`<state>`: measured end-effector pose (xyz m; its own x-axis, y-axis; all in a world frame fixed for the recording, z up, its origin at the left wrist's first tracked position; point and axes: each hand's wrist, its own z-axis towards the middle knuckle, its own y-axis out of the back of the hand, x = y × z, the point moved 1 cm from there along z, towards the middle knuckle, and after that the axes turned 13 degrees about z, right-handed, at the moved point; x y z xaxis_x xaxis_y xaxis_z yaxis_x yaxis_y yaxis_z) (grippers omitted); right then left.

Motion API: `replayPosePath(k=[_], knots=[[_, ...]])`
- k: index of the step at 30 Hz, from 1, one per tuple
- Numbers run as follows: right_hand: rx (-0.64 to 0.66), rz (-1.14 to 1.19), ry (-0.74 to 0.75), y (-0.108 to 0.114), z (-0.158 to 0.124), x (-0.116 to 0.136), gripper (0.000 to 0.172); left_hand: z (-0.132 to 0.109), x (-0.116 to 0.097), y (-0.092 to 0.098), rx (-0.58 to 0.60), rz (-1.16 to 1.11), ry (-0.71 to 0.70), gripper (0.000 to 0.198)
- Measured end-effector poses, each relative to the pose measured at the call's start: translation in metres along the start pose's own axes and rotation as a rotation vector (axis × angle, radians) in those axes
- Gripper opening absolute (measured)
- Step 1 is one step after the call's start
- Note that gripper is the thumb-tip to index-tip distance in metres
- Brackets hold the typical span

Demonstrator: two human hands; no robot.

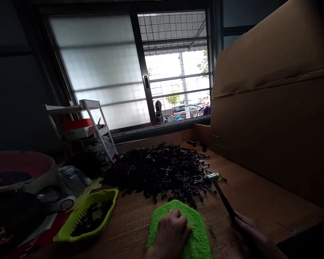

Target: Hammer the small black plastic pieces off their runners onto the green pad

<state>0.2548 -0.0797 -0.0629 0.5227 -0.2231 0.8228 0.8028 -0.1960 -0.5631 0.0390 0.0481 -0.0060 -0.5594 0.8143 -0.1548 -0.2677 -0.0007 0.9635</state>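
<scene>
Mallet point(223, 198) clenched by its shaft in the right hand point(247, 230) at 4 o'clock, head beside black plastic parts point(156, 172) at 12 o'clock; left hand point(170, 235) rests released on a green microfiber pad point(198, 230).

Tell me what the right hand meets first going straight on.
Past the yellow-headed hammer it grips, the right hand likely reaches the edge of the pile of small black parts first, though depth is unclear.

From across the room, the pieces in the heap of black parts point(156, 172) are too small and dark to tell apart, the green pad point(198, 230) runs off the table's near edge under the left hand point(170, 235), and the right hand point(248, 232) sits in shadow, cut off by the bottom edge, its grip on the hammer point(223, 196) hard to see.
</scene>
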Motion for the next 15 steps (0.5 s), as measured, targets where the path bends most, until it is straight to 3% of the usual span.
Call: replayPosePath(k=[4, 11, 15], knots=[[-0.009, 0.050, -0.043, 0.000, -0.003, 0.004, 0.031, -0.010, -0.002, 0.010, -0.044, 0.017, -0.073, 0.016], [-0.074, 0.121, -0.066, 0.017, 0.003, -0.005, 0.026, -0.023, 0.000, 0.019, -0.026, -0.101, -0.221, 0.037], [-0.075, 0.137, -0.067, 0.015, 0.003, -0.003, 0.024, -0.027, 0.006, 0.022, -0.071, -0.312, -0.154, 0.052]])
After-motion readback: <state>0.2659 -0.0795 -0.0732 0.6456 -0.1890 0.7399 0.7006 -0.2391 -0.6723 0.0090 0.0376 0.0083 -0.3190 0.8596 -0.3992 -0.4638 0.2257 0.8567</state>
